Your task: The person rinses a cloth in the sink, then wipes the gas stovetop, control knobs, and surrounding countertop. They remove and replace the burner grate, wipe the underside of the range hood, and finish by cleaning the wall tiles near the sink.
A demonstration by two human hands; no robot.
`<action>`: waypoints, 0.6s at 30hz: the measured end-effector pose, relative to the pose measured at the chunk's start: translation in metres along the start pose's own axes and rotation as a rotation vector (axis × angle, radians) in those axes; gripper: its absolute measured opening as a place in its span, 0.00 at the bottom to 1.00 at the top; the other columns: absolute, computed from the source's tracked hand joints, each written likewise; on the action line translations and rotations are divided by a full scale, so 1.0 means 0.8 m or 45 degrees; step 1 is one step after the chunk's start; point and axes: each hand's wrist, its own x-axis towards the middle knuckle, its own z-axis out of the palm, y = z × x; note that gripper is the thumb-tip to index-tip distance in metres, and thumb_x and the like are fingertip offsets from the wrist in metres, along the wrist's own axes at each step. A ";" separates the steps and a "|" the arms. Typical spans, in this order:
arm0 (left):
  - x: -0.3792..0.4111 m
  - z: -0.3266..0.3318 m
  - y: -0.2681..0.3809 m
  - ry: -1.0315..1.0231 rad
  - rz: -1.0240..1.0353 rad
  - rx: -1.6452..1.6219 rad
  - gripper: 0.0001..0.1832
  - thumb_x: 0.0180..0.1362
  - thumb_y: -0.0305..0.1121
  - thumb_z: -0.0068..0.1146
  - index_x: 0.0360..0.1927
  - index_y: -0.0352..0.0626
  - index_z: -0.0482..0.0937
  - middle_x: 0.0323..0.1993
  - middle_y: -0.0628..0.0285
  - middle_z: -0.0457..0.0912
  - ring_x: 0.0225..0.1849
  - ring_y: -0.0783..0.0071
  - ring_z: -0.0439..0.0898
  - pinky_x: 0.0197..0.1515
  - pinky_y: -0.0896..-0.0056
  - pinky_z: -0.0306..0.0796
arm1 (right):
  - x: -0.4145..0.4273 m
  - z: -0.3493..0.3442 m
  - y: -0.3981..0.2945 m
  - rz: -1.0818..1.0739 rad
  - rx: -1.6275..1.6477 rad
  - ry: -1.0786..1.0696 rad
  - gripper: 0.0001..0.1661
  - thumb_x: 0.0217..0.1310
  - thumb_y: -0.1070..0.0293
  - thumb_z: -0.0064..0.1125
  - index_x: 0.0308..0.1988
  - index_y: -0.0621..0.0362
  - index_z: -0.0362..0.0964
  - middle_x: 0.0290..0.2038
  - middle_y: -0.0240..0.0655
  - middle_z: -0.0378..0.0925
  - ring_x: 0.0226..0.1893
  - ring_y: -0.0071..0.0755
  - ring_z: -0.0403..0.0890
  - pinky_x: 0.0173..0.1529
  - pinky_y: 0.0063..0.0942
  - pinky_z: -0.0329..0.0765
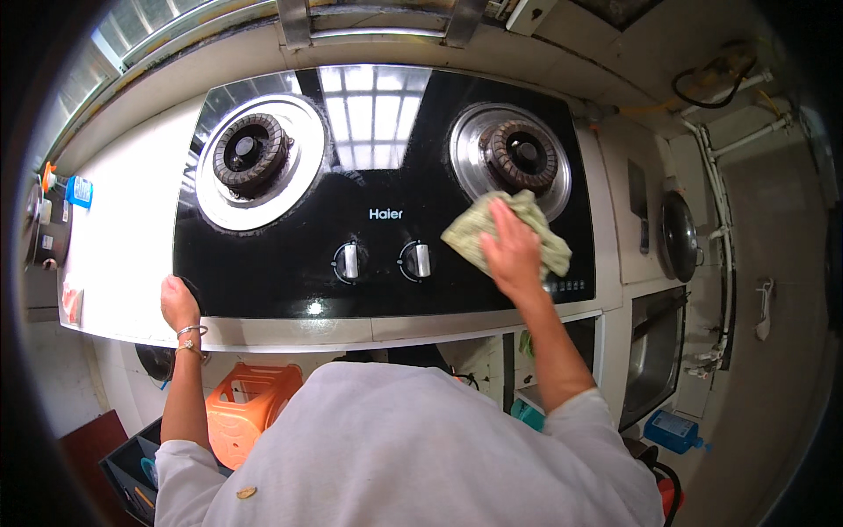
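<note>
A black glass Haier gas cooktop (385, 290) with two burners lies before me. My right hand (514, 253) presses a pale green cloth (471, 234) onto the glass just below the right burner (523, 155). The cloth's upper edge overlaps the burner's steel ring. At the cooktop's front left corner, my left hand (179, 303) rests by the counter's edge; its fingers are partly hidden. The left burner (250, 151) sits in a wide, shiny steel ring. Two silver control knobs, a left one (351, 261) and a right one (422, 260), are at the front centre.
A blue-labelled bottle (79, 191) stands on the white counter (125, 230) at far left. To the right are a cleaver (639, 204), a wok (678, 236) and a steel sink (658, 356). An orange plastic stool (247, 408) stands below the counter. A blue bottle (673, 431) is beyond the sink.
</note>
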 end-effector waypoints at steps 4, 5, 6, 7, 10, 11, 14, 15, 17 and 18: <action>-0.001 -0.007 0.002 -0.031 -0.009 -0.018 0.22 0.59 0.44 0.32 0.30 0.36 0.73 0.31 0.44 0.76 0.35 0.42 0.72 0.37 0.52 0.64 | -0.011 -0.018 0.106 0.157 -0.143 -0.034 0.25 0.56 0.64 0.43 0.55 0.56 0.60 0.55 0.39 0.63 0.57 0.40 0.61 0.58 0.38 0.57; -0.001 -0.007 0.003 -0.018 0.002 -0.016 0.22 0.59 0.44 0.32 0.30 0.35 0.73 0.31 0.43 0.76 0.35 0.42 0.72 0.37 0.52 0.64 | -0.002 -0.012 0.138 0.165 -0.185 -0.006 0.25 0.58 0.63 0.41 0.55 0.58 0.58 0.56 0.41 0.61 0.59 0.41 0.59 0.59 0.44 0.56; -0.001 -0.007 0.003 -0.004 0.009 -0.014 0.22 0.59 0.44 0.32 0.30 0.35 0.73 0.31 0.43 0.76 0.34 0.42 0.72 0.37 0.52 0.64 | 0.015 -0.014 0.155 0.149 -0.216 0.043 0.25 0.58 0.64 0.40 0.56 0.59 0.57 0.56 0.41 0.61 0.58 0.42 0.59 0.59 0.43 0.56; -0.002 -0.007 0.004 0.013 0.012 -0.014 0.22 0.59 0.44 0.32 0.29 0.35 0.73 0.31 0.43 0.76 0.34 0.41 0.72 0.37 0.52 0.64 | 0.037 -0.015 0.176 0.084 -0.159 0.018 0.25 0.58 0.65 0.39 0.56 0.58 0.58 0.56 0.41 0.61 0.59 0.41 0.59 0.59 0.40 0.56; 0.001 -0.007 0.007 0.006 -0.013 0.003 0.22 0.59 0.44 0.32 0.29 0.35 0.73 0.31 0.43 0.76 0.34 0.41 0.72 0.37 0.52 0.64 | 0.105 -0.005 0.220 -0.203 -0.049 0.065 0.25 0.54 0.72 0.39 0.55 0.55 0.61 0.55 0.40 0.63 0.57 0.43 0.60 0.59 0.36 0.58; 0.004 -0.005 0.004 0.003 -0.004 0.017 0.22 0.59 0.44 0.31 0.29 0.35 0.73 0.31 0.43 0.76 0.35 0.41 0.72 0.37 0.52 0.64 | 0.124 -0.006 0.218 -0.229 -0.001 0.054 0.25 0.53 0.74 0.38 0.54 0.56 0.62 0.54 0.39 0.63 0.57 0.43 0.61 0.59 0.35 0.58; 0.005 0.000 -0.009 -0.020 0.011 0.053 0.23 0.59 0.44 0.31 0.30 0.35 0.72 0.31 0.43 0.76 0.35 0.41 0.72 0.37 0.52 0.64 | 0.134 -0.001 0.218 -0.226 -0.024 0.048 0.26 0.53 0.74 0.38 0.54 0.55 0.61 0.55 0.38 0.63 0.58 0.43 0.60 0.59 0.36 0.57; 0.007 0.000 -0.007 -0.025 0.015 0.049 0.23 0.59 0.44 0.31 0.30 0.35 0.73 0.31 0.43 0.76 0.35 0.41 0.72 0.37 0.52 0.64 | 0.126 0.004 0.219 -0.195 -0.057 0.075 0.26 0.53 0.74 0.38 0.55 0.55 0.61 0.55 0.38 0.63 0.58 0.43 0.59 0.60 0.36 0.57; 0.006 -0.002 -0.004 -0.016 0.009 0.039 0.23 0.59 0.45 0.30 0.30 0.35 0.73 0.32 0.43 0.76 0.35 0.41 0.72 0.38 0.51 0.64 | 0.097 0.016 0.207 -0.034 -0.155 0.104 0.26 0.53 0.74 0.39 0.55 0.58 0.60 0.55 0.40 0.63 0.58 0.45 0.58 0.60 0.38 0.57; 0.003 -0.004 -0.005 -0.006 -0.002 0.037 0.23 0.59 0.45 0.30 0.30 0.36 0.73 0.32 0.43 0.76 0.35 0.41 0.72 0.38 0.51 0.64 | 0.072 0.014 0.186 -0.019 -0.184 0.158 0.25 0.53 0.74 0.40 0.53 0.62 0.60 0.54 0.42 0.63 0.57 0.48 0.59 0.59 0.40 0.58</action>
